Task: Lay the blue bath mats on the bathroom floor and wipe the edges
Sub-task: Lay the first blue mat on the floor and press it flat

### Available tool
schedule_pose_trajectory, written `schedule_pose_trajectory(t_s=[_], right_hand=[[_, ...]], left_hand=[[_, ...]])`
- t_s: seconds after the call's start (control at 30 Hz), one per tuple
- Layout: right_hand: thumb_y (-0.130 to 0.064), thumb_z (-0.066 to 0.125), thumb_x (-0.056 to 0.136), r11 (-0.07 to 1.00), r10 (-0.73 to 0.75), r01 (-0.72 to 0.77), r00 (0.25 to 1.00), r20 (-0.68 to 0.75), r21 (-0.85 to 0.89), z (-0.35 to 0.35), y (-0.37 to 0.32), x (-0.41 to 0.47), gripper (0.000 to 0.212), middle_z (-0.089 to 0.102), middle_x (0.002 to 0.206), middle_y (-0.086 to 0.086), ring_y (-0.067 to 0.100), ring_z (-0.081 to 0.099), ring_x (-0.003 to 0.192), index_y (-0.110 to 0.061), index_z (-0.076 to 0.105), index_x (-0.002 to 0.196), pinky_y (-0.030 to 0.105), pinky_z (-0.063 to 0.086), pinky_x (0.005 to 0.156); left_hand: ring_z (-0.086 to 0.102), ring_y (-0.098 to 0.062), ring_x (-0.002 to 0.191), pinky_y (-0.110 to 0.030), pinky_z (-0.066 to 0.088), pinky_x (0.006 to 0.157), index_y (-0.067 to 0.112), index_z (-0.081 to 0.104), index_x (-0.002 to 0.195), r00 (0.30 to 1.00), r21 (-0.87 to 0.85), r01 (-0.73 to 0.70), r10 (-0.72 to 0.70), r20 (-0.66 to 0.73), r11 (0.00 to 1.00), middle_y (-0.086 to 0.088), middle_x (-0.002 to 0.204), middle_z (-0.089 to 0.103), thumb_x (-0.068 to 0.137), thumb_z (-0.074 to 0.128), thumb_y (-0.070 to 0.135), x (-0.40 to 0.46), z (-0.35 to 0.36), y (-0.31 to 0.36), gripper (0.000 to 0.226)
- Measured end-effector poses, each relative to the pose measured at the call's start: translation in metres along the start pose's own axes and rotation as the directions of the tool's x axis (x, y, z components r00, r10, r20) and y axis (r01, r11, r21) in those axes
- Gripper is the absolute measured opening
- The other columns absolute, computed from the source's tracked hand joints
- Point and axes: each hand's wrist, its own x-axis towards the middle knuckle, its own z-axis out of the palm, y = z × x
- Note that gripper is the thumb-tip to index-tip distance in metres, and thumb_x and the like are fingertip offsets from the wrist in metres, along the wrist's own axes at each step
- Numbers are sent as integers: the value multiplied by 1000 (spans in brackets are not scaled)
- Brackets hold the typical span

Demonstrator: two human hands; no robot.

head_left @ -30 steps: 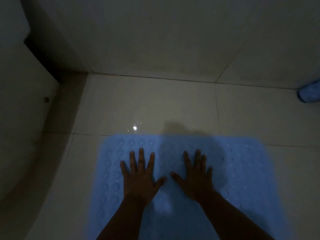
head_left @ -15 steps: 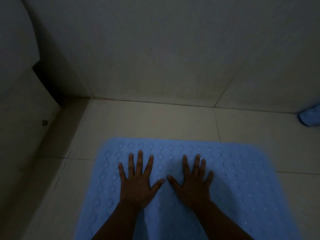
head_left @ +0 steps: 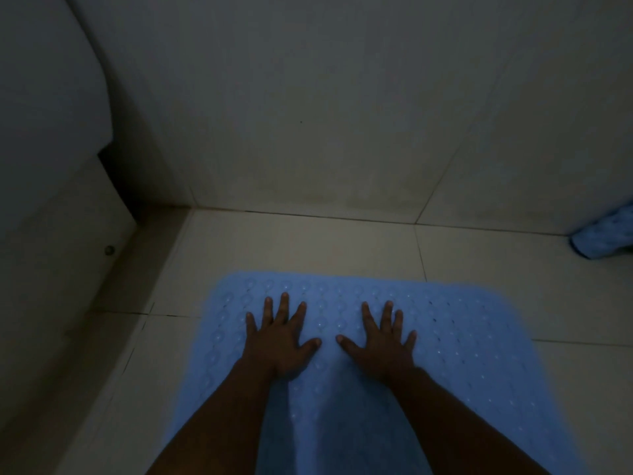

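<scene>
Head view, dim light. Blue bath mat (head_left: 462, 354) lies flat on the tiled floor (head_left: 291, 248), in the lower centre of the frame. Its far short edge runs roughly parallel to the wall (head_left: 325, 114) ahead and stands apart from it, with a strip of bare tile between. Long axis runs from that edge back toward the person; the near end is cut off by the bottom of the frame, so full length cannot be told. Surface shows rows of small round bumps or holes; which of the two is hard to make out.

Left hand (head_left: 279, 344) rests palm down on the mat, fingers straight and spread, holding nothing. Right hand (head_left: 380, 344) likewise flat on the mat, fingers spread, thumb pointing toward the left thumb, holding nothing. The two hands lie side by side, apart.

A blue cloth (head_left: 603, 234) lies on the floor against the wall at far right, partly cut off by the frame edge. At left, a pale curved fixture (head_left: 44, 132), only partly visible; its identity is unclear.
</scene>
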Motion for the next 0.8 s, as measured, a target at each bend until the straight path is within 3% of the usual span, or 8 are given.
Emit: schedule_pose_trajectory(t_s=[0.1, 0.2, 0.27, 0.33, 0.43, 0.53, 0.7, 0.8], right_hand=[[-92, 32, 79, 999, -4, 2, 999, 47, 40, -15, -1, 1, 102, -31, 164, 5, 32, -23, 153, -42, -7, 158, 65, -5, 119], [-82, 38, 87, 993, -24, 27, 999, -27, 113, -26, 4, -2, 91, -6, 170, 5, 32, -4, 156, -35, 10, 160, 62, 9, 121], [-73, 42, 93, 988, -49, 68, 989, -141, 139, -30, 9, -4, 81, 10, 170, 5, 30, 7, 156, -31, 21, 159, 57, 16, 123], [-65, 46, 96, 982, -96, 132, 966, -241, 138, -32, 11, -4, 72, 21, 167, 5, 27, 13, 155, -29, 30, 156, 52, 21, 123], [-59, 51, 96, 958, -172, 232, 934, -315, 167, -29, 6, -2, 63, 30, 164, 3, 24, 18, 154, -29, 41, 151, 45, 23, 122], [-55, 55, 96, 927, -241, 321, 906, -348, 194, -25, -6, 3, 56, 36, 161, 2, 22, 21, 153, -28, 49, 146, 41, 22, 121], [-63, 44, 90, 888, -334, 440, 816, -473, 132, -14, -30, 24, 59, 55, 146, 8, 29, 39, 144, -24, 65, 128, 45, 37, 114], [-59, 48, 90, 881, -314, 446, 799, -513, 156, -12, -42, 40, 50, 58, 141, 9, 33, 44, 141, -25, 67, 121, 50, 42, 111]], left_hand=[[-10, -30, 157, -60, 1, 123, 38, 0, 162, 1000, -8, -19, 18, -3, 1000, 2, 171, -10, 91, 28, 80, 2, -13, -7, 87], [18, -26, 156, -49, 19, 123, 33, 20, 161, 980, 25, -39, 43, -194, 999, 0, 169, 23, 87, 17, 74, -4, -18, -16, 85], [23, -28, 154, -50, 21, 121, 30, 30, 159, 946, 44, -42, 54, -319, 998, -2, 164, 35, 84, 10, 72, -4, -18, -21, 88], [13, -29, 157, -53, 14, 123, 28, 27, 160, 941, 51, -34, 49, -334, 998, -4, 167, 28, 85, 7, 70, -1, -19, -27, 88], [-16, -30, 156, -53, -5, 125, 27, 2, 163, 970, 99, 1, 23, -241, 995, -4, 172, -5, 89, 8, 74, 7, -25, -36, 89], [-30, -29, 152, -56, -13, 124, 25, -14, 161, 984, 122, 21, 1, -178, 992, -4, 168, -25, 93, 16, 80, 20, -30, -54, 92], [-33, -26, 151, -56, -14, 124, 20, -20, 159, 969, 105, 71, -43, -245, 992, -1, 164, -34, 86, 11, 90, 35, -6, -70, 106], [-26, -24, 154, -55, -7, 126, 19, -12, 162, 930, 111, 77, -32, -367, 991, -3, 169, -22, 91, 9, 85, 33, 5, -68, 99]])
